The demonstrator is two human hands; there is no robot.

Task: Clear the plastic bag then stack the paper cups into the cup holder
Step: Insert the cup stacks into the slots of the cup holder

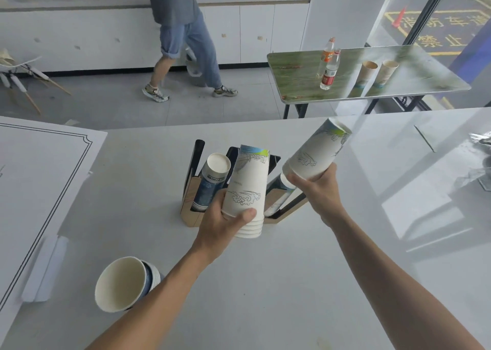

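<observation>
Cups (245, 190) gripped in left hand (223, 225), more in right hand (316, 187), above holder (191, 206).

both forearms reach forward, left hand (225, 221) and right hand (317, 187) raised, fingers curled in a grip.

Beyond the white counter (265, 283), stood a green folding table (292, 73) bearing two plastic bottles (329, 65) and two paper cups (377, 73). Farther back, walked a person in jeans (186, 41) past white cabinets (255, 31). At left, lay a bordered white sheet (34, 169).
</observation>
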